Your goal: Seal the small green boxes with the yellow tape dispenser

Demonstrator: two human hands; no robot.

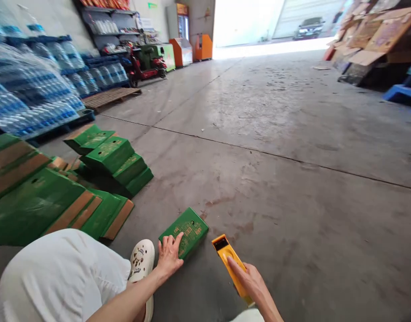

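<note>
A small green cardboard box (192,230) with gold print and a round hole lies on the concrete floor in front of me. My left hand (170,256) grips its near left end, with fingers over the top and the thumb at the side nearest me. To the right of the box, my right hand (250,279) is closed around a yellow handheld tool (227,255). Its front end has a dark opening and points up and left, apart from the box. The tool's exact kind does not show.
Stacked green cartons (111,156) stand at the left, near my white shoe (142,259). Behind them are wrapped water bottles (34,94), a wooden pallet (111,97) and a red scooter (145,67). Brown cardboard boxes (386,36) and a blue plastic stool (403,93) are at the right.
</note>
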